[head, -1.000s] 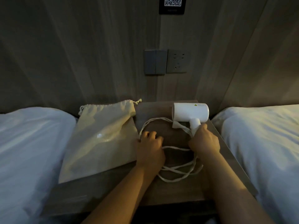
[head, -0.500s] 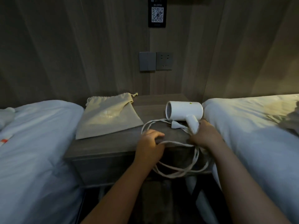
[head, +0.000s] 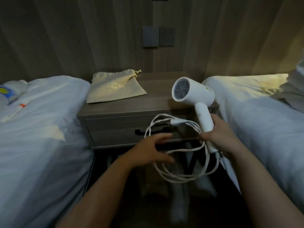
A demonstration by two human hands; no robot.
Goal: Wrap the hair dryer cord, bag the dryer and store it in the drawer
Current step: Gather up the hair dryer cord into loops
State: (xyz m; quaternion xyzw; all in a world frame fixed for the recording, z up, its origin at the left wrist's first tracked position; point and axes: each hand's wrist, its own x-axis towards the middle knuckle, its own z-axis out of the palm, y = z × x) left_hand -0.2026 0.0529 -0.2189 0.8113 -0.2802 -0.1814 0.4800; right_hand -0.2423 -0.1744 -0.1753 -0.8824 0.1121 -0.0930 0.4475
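White plastic, the hair dryer (head: 193, 92) stood lifted at centre right, the right hand (head: 220, 134) gripping its handle so the cord (head: 177, 155) could hang in loose loops for winding. The left hand (head: 151, 150), fingers spread and holding nothing, reached toward those loops. The cloth bag (head: 115, 89) lay flat on the worktop (head: 156, 102), above the shut drawer (head: 115, 129). A second ago the dryer rested there, cord spread out.
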